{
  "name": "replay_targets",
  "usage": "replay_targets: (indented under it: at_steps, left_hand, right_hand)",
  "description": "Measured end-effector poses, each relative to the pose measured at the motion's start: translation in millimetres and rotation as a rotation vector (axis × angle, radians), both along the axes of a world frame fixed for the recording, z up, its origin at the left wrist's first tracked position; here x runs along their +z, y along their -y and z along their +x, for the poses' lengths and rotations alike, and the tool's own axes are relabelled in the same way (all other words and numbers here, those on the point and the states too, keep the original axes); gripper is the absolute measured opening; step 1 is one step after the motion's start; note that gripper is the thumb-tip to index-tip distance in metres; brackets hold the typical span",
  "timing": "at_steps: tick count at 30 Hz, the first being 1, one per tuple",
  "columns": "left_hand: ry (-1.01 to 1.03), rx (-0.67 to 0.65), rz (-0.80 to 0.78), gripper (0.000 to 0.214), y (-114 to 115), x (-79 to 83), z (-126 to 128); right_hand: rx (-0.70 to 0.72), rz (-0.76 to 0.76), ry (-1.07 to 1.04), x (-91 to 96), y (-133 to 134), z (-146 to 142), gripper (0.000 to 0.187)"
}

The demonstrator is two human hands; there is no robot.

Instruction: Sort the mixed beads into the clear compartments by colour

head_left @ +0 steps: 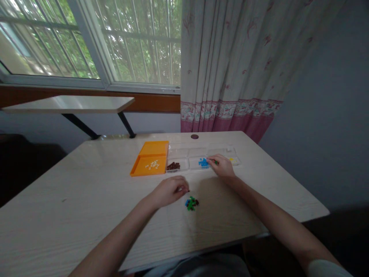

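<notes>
Left hand [171,190] pinching tiny dark piece [188,191] near green-blue-brown pile [191,203] on pale table [86,204]. Right hand [221,165] at small blue pieces [203,163], can't tell grip, kinda blocking clear plastic box [193,165]. Open orange plastic case [154,148] farther left.

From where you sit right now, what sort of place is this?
Probably a room at home, though a dormitory is possible: a floral curtain hangs beside a window with bars outside, and small coloured pieces lie on a pale desk.
</notes>
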State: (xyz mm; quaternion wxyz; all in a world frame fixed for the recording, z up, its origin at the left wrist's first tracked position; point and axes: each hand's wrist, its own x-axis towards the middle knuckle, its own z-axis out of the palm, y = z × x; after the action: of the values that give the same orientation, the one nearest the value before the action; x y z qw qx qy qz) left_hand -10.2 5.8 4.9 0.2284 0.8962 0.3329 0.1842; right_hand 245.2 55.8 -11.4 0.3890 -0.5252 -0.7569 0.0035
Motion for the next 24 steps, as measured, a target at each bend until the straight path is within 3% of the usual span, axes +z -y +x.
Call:
replay_targets:
  at_steps: [3, 8, 11, 24]
  left_hand:
    - [0.086, 0.046, -0.017, 0.016, -1.9, -1.0, 0.8]
    - [0.203, 0.086, -0.017, 0.018, -1.5, 0.3, 4.8]
    - [0.198, 0.087, -0.010, 0.017, -0.6, 1.7, 6.3]
    - [0.142, 0.047, -0.031, 0.016, -0.1, -2.7, 7.0]
  right_hand:
    - [0.070, 0.017, 0.016, -1.0, 3.1, -2.0, 0.019]
    - [0.385, 0.009, 0.139, -2.6, 23.1, -20.0, 0.016]
    - [0.486, -0.040, 0.229, 0.4, 38.2, -33.8, 0.013]
    - [0.565, -0.077, 0.283, 6.7, 49.3, -40.9, 0.014]
